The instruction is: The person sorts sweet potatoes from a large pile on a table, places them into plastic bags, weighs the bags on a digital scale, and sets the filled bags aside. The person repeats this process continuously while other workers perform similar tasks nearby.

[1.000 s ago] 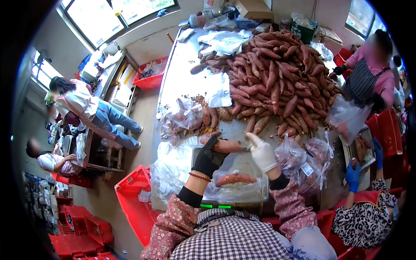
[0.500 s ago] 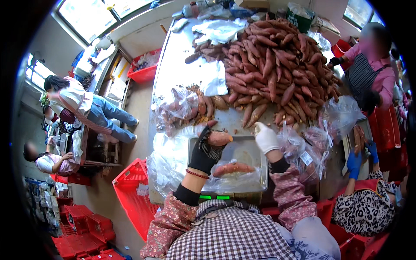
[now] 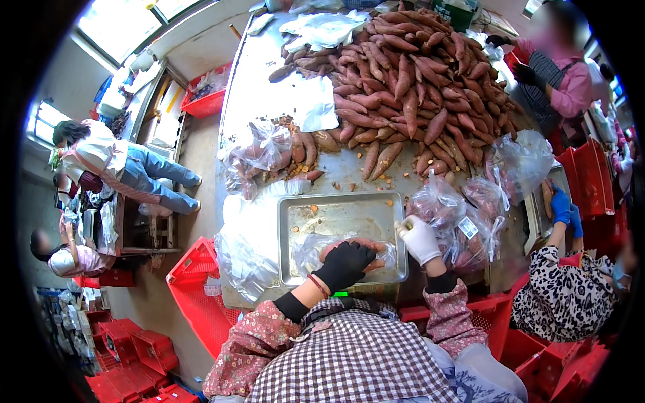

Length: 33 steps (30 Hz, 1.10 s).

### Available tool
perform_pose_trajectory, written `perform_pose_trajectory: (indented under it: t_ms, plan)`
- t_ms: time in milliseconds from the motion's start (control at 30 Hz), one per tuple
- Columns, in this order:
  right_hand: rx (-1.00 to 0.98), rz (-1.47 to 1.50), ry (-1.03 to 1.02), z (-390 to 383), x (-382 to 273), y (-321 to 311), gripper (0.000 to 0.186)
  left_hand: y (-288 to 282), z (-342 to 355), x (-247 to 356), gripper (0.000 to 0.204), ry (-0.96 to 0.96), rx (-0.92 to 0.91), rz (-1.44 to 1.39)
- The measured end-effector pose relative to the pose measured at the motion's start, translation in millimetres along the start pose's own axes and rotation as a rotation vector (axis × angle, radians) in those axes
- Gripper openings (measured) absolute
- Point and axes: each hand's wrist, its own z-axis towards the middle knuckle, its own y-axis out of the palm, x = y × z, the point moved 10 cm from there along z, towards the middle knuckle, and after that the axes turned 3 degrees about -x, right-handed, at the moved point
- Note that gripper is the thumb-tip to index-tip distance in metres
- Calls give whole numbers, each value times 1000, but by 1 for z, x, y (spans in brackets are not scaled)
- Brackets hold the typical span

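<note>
The table is spread from the top of the frame down past its centre. Its upper middle is covered by a pile of reddish sweet potatoes. At lower left, a red crate is tilted beside the table. Near the middle of the frame a metal tray is placed, flanked on the right by filled clear bags. Inside the tray, toward its lower edge, a crumpled plastic sheet is laid. Over it the left hand, gloved in black, is lowered, its fingers curled across a sweet potato (whether this is gripped or merely covered cannot be told, the fingertips being hidden). The right hand, gloved in white, is held by the tray's right rim, near the bags; its fingers are bent, and whether anything is pinched cannot be told. Small orange bits are scattered in the tray.
</note>
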Motion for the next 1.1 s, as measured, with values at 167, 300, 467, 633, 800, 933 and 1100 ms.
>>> perform_pose_trajectory:
  t_ms: [167, 300, 467, 633, 800, 933, 1100]
  plan:
    - [-186, -202, 44, -8, -23, -5, 49, 32, -23, -17, 40, -22, -105, 297]
    - [-419, -449, 43, -22, -10, 38, 36, 11, -21, -27, 47, -115, -39, 274]
    - [-111, -206, -3, 4, 5, 36, 26, 17, -23, -41, 45, -153, -22, 133]
    - [-291, 637, 141, 10, 4, 49, 11, -4, -43, -31, 34, -68, 182, 249]
    - [-213, 976, 158, 15, 0, 50, 6, -2, -45, -31, 35, 10, 176, 227]
    - [-292, 956, -95, -16, -71, 17, 7, -4, -50, -29, 22, 24, 213, 305]
    - [-267, 746, 58, -32, -58, -13, 9, -3, -43, -53, 26, -248, 114, 227]
